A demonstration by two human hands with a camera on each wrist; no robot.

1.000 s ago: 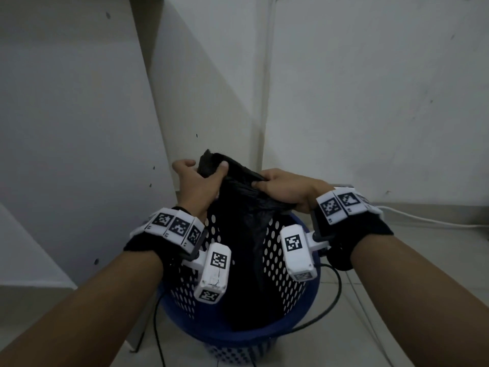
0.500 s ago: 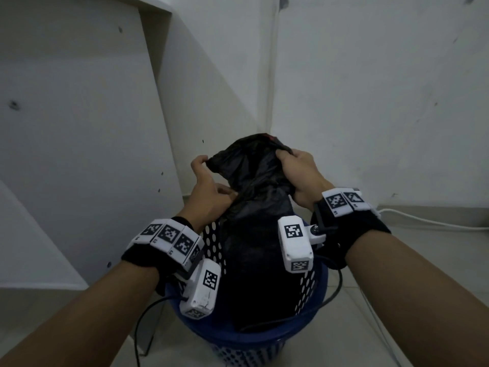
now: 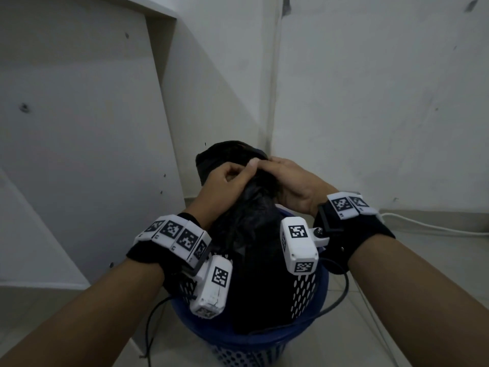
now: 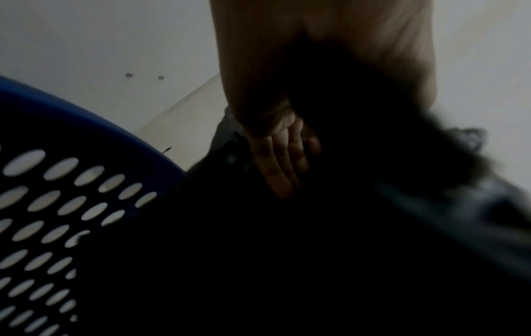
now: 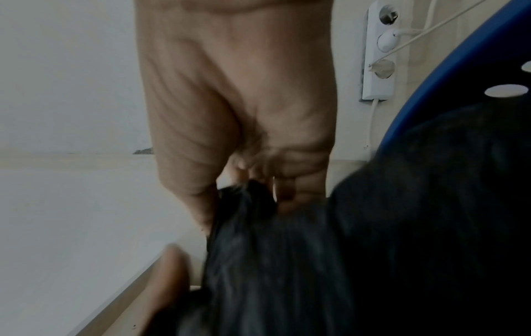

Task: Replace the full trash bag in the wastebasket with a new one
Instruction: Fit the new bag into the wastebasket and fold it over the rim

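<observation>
A black trash bag (image 3: 251,234) stands in a blue perforated wastebasket (image 3: 254,343) on the floor in a room corner. Its gathered top rises above the rim. My left hand (image 3: 227,178) grips the bunched neck of the bag from the left, thumb across the top. My right hand (image 3: 288,178) grips the same neck from the right, fingers curled into the plastic. The two hands touch above the bag. In the left wrist view the bag (image 4: 330,227) fills the frame beside the basket wall (image 4: 57,204). The right wrist view shows my fingers (image 5: 287,188) pinching black plastic (image 5: 316,261).
White walls meet in a corner (image 3: 274,102) just behind the basket. A white cabinet side panel (image 3: 79,154) stands close on the left. A white power strip (image 5: 379,52) and its cable (image 3: 436,229) lie on the tiled floor to the right.
Both hands have come together at the top of the bag, closing its mouth into a bunched neck. The bag top now stands higher above the basket.
</observation>
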